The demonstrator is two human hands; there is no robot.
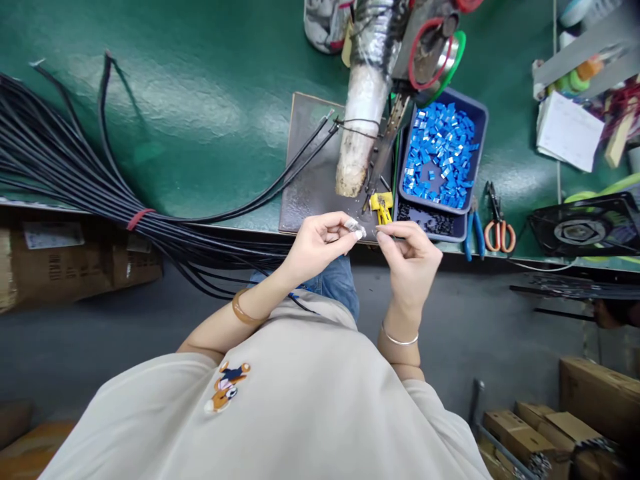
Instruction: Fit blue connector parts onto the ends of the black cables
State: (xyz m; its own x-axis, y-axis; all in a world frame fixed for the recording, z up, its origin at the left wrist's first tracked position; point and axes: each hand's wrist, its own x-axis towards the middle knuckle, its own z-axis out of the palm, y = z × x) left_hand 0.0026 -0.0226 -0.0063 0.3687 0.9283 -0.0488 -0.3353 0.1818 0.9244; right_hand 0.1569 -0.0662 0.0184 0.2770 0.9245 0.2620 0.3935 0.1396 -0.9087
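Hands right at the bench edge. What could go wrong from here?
1. The left hand and right hand work fingertip to fingertip at the edge of the bench; anything tiny between them, too small to make out, might drop.
2. The cables drape over that edge toward the lap and might snag or slide.
3. The blue pliers lie near it too and might get knocked off.
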